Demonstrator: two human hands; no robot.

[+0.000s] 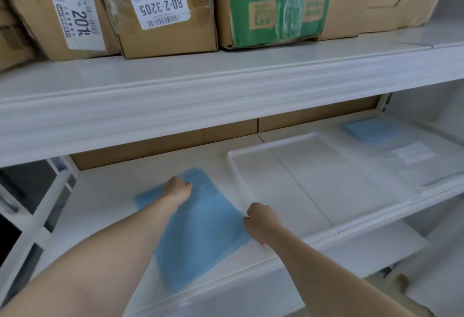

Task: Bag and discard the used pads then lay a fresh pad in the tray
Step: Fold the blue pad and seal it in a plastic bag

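A blue pad [200, 236] lies flat on the white shelf, left of a white tray [241, 186]. My left hand [175, 188] grips the pad's far edge. My right hand [261, 223] grips its right edge, close to the tray's left rim. The tray holds nothing. At the shelf's right end a clear plastic pack [401, 156] lies beside a folded blue pad [369, 128].
The upper shelf [226, 95] juts out just above my hands and carries several cardboard boxes [160, 15]. More cardboard lines the back of the lower shelf. A white frame post [57, 186] stands at the left.
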